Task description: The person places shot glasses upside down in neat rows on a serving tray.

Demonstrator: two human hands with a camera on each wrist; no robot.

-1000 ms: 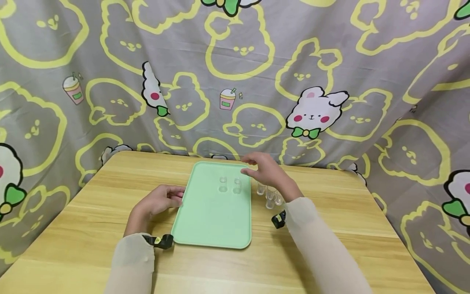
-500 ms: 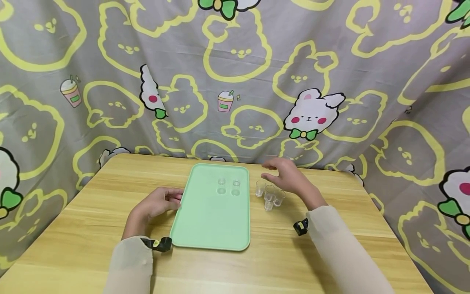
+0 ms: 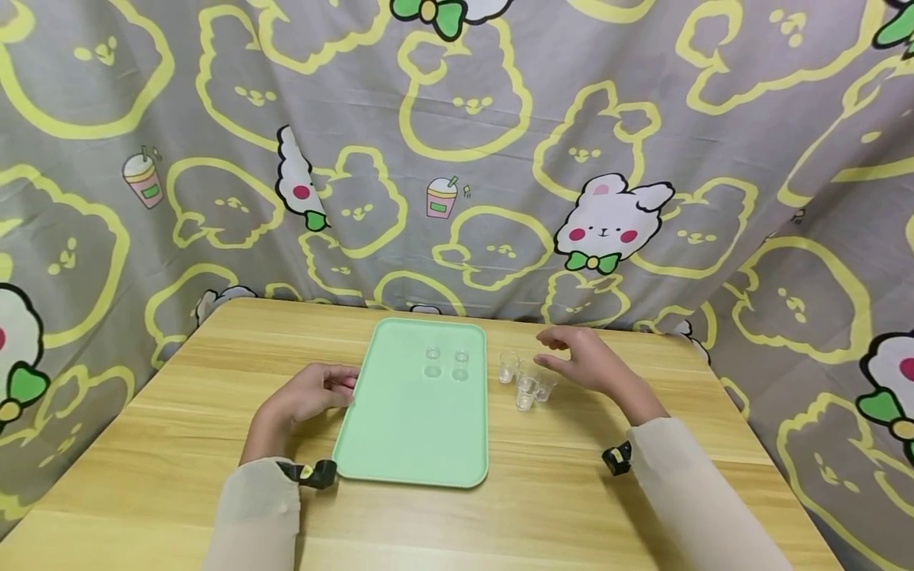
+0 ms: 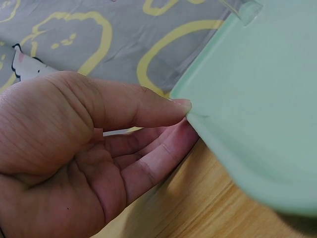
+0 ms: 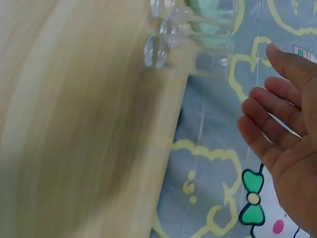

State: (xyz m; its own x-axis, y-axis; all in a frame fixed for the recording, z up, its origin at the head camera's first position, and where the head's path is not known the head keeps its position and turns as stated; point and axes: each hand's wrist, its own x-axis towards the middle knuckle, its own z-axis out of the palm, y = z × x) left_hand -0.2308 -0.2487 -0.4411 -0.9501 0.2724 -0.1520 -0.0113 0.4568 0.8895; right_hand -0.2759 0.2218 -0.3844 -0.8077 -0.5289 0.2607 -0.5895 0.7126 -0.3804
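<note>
Presently the left hand (image 3: 309, 390) pinches the tray (image 3: 407, 436) by its left rim; glasses (image 3: 527, 388) stand between tray and loose-fingered, released right hand (image 3: 589, 361), table (image 3: 700, 396) stretching rightward

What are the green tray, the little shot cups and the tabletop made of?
Green tray: probably plastic, satin-looking, judging by its even colour and smooth raised rim.
Shot cups: clear, glossy glass or plastic; they're see-through with bright glints, but I can't tell which.
Tabletop: wood or wood-look laminate, with grain streaks and a soft sheen.

Tray (image 3: 410, 432) in head, left-wrist views
</note>
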